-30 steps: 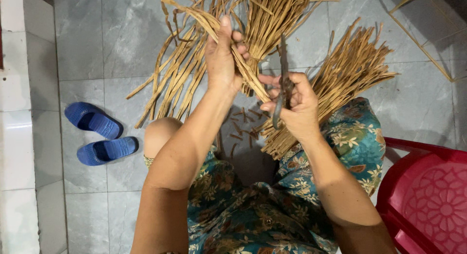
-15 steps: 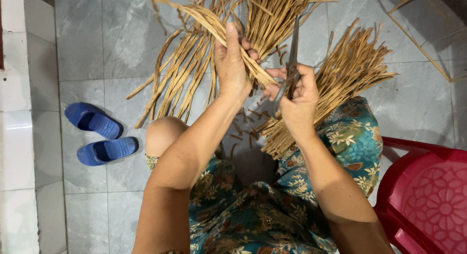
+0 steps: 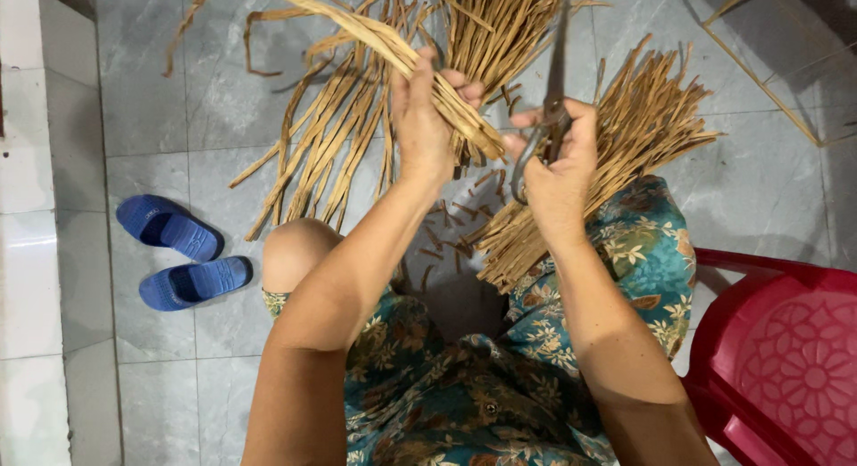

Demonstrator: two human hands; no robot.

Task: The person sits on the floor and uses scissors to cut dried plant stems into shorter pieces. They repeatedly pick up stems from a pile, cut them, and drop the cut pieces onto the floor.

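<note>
Strip bundle (image 3: 393, 46), far end cut off

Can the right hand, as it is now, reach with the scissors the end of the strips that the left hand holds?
Probably yes: the right hand holds the scissors right beside the strips in the left hand, with nothing between.

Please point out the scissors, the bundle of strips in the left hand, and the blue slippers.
scissors (image 3: 555, 82): head view, on the blades.
strip bundle (image 3: 375, 36): head view, mid-length.
blue slippers (image 3: 170, 227): head view, upper slipper's strap.
</note>
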